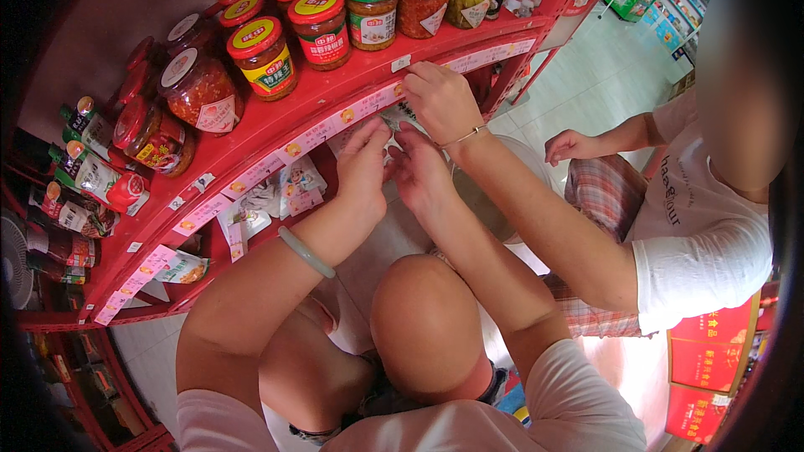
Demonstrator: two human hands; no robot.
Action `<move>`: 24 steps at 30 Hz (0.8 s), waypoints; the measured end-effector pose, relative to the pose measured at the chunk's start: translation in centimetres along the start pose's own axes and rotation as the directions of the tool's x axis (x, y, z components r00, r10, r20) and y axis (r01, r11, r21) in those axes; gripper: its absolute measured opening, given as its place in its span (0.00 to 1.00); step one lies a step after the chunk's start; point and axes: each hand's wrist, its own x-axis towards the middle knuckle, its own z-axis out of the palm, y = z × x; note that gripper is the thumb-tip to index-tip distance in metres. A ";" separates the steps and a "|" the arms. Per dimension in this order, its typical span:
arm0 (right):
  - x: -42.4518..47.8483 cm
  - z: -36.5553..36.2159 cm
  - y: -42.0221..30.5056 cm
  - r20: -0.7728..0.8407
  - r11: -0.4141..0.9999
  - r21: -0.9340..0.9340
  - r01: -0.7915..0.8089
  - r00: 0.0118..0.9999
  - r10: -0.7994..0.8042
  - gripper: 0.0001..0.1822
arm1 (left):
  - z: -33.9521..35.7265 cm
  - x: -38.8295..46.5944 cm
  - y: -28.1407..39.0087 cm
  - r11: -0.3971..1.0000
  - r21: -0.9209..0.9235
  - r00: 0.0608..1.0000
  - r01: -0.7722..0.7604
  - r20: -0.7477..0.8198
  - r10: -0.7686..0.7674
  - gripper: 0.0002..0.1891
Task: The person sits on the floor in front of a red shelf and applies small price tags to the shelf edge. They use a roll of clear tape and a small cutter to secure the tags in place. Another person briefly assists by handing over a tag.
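Note:
My left hand [364, 160], below a jade-like bangle [306, 252], is raised just under the red shelf's [352, 85] front edge. My right hand [418, 166] is close beside it, fingers bent and fingertips near those of the left. A small, pale bit of something [391, 120], perhaps clear plastic, shows at the fingertips; whether either hand grips it is unclear. Directly above, a co-worker's hand [440, 100] with a thin bracelet reaches to the strip of pink price labels [320, 132] along the shelf edge.
Sauce jars [318, 28] and pouches [100, 176] stand on the shelf. Packets [301, 182] lie on the tier below. A co-worker in a white T-shirt [697, 251] sits or crouches at my right, the other hand [571, 145] hanging free. My bent knee [427, 326] is beneath my hands.

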 end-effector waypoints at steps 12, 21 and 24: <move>-0.6 -0.5 -0.1 -0.086 0.999 -0.008 -0.033 0.996 0.032 0.10 | 0.2 0.1 0.4 1.000 0.002 1.000 0.014 -0.005 -0.014 0.19; -0.5 -1.7 0.4 -0.049 0.998 0.018 -0.061 0.997 0.062 0.11 | 0.0 -0.2 0.7 0.996 0.071 0.998 0.054 0.027 -0.056 0.21; -0.7 -1.8 0.6 -0.053 0.997 0.030 -0.075 0.996 0.077 0.11 | 0.0 -0.2 0.6 0.996 0.070 0.998 0.059 0.029 -0.062 0.22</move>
